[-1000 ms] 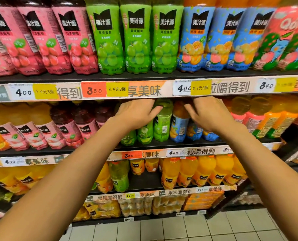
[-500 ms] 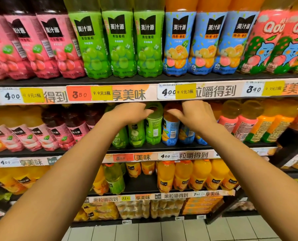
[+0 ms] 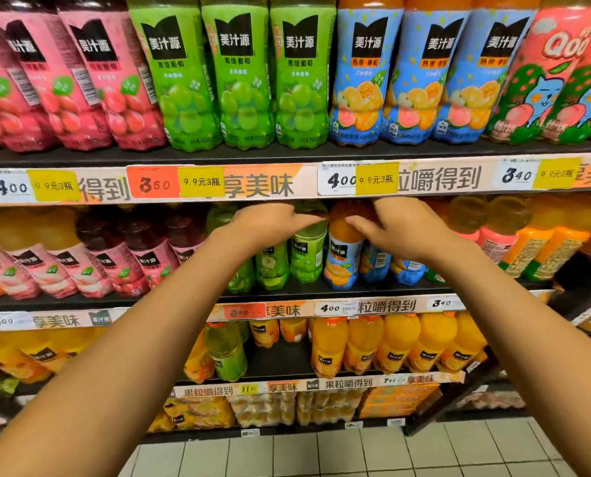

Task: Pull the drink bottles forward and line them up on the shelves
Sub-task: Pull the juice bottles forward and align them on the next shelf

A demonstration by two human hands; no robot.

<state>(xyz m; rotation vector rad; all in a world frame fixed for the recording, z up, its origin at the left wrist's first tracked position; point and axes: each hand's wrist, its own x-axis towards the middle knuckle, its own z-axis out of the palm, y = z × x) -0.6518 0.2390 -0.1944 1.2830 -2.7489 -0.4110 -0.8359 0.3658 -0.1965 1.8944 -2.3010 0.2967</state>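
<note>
Left hand (image 3: 270, 223) is up on the second shelf (image 3: 321, 290), fingers curled over the top of a green bottle (image 3: 308, 251), and right hand (image 3: 395, 227) grips the cap end of the orange bottle (image 3: 342, 256) standing just right of it (the two bottles nearly touch). Both stand near that shelf's front edge, under the price strip (image 3: 287, 182). Blue-label bottles (image 3: 373, 261) sit behind the orange one, further back on the shelf.

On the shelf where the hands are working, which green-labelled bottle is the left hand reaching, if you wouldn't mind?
The rightmost green-labelled bottle, next to the blue-labelled bottle. The left hand touches its top; the other green ones stand behind the forearm.
</note>
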